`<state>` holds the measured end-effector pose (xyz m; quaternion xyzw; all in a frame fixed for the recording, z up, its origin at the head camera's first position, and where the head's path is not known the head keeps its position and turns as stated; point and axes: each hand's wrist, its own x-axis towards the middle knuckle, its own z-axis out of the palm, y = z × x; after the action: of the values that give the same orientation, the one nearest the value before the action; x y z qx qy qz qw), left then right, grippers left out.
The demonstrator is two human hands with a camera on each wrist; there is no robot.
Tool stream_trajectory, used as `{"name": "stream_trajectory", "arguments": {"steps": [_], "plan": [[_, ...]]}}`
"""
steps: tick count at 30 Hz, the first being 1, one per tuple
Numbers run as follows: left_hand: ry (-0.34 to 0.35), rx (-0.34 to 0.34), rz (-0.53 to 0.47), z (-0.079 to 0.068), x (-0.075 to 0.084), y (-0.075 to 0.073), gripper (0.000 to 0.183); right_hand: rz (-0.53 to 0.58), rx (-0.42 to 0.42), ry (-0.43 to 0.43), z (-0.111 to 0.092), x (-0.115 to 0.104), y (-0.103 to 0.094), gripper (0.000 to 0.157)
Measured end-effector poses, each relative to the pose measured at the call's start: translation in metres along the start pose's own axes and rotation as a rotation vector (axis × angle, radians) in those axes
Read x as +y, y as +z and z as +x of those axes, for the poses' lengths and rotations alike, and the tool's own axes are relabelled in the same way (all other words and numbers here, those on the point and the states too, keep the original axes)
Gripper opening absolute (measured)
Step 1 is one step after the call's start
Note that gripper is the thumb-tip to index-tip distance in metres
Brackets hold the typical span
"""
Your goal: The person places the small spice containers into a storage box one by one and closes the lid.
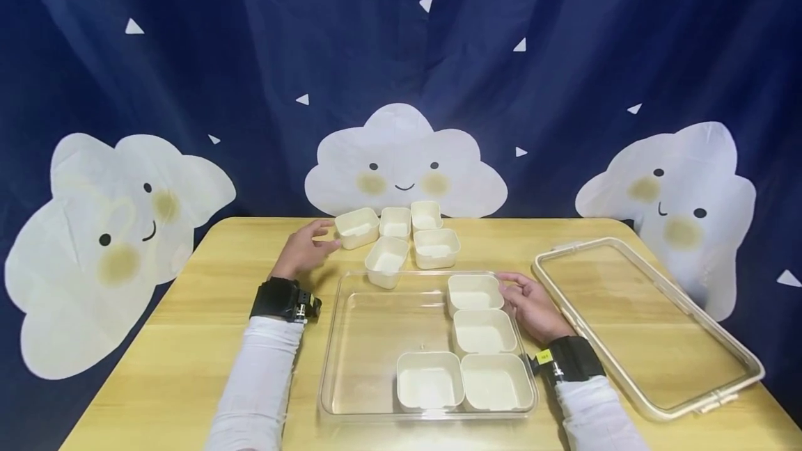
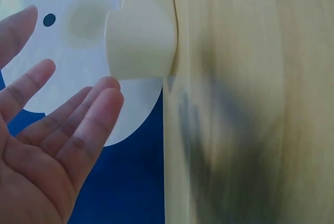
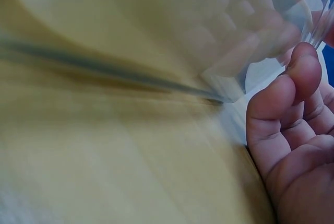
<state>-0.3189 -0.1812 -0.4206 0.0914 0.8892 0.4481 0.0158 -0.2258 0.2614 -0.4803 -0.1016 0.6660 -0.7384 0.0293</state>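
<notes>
My left hand (image 1: 305,249) is beside a cream plastic box (image 1: 358,228) at the table's far edge. Its fingers (image 2: 88,122) are loosely spread close to the box's end; whether a fingertip touches is hard to tell. My right hand (image 1: 531,308) grips the rim of a clear plastic tray (image 1: 376,346) at its far right corner, with curled fingers (image 3: 271,98) against the outer wall. Inside the tray, several cream boxes stand: a column along the right side, including the far-corner box (image 1: 475,293), and a near box (image 1: 429,380) left of that column.
More cream boxes, such as one (image 1: 386,259) at the tray's far rim and another (image 1: 436,248) to its right, are clustered behind the tray. A clear lid with a cream frame (image 1: 658,409) lies on the right of the wooden table (image 1: 182,339). A blue curtain (image 1: 401,40) hangs behind.
</notes>
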Motion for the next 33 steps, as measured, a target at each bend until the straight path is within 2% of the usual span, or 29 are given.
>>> {"name": "stream_trajectory", "arguments": {"steps": [4, 10, 13, 18, 23, 30, 33], "plan": [[0.006, 0.017, 0.036, 0.006, -0.003, 0.002, 0.055, 0.016, -0.013, 0.0, 0.0, 0.0, 0.0, 0.029], [0.019, 0.004, 0.095, 0.008, -0.005, 0.004, 0.057, 0.023, -0.017, -0.001, -0.001, 0.001, 0.0, 0.029], [0.01, -0.039, 0.142, 0.008, -0.003, 0.005, 0.06, 0.026, -0.014, -0.001, 0.0, 0.0, 0.0, 0.027], [-0.007, -0.119, 0.166, 0.008, -0.002, 0.007, 0.064, 0.048, -0.019, -0.006, -0.001, 0.001, 0.001, 0.022], [-0.005, -0.119, 0.185, 0.007, -0.003, 0.011, 0.064, 0.064, -0.051, -0.006, -0.002, 0.002, 0.002, 0.023], [0.03, -0.127, 0.209, 0.008, -0.001, 0.016, 0.062, 0.047, -0.029, -0.011, -0.003, 0.002, 0.001, 0.022], [0.038, -0.107, 0.217, 0.008, 0.0, 0.016, 0.055, 0.045, -0.028, -0.014, -0.003, 0.001, 0.001, 0.021]]}}
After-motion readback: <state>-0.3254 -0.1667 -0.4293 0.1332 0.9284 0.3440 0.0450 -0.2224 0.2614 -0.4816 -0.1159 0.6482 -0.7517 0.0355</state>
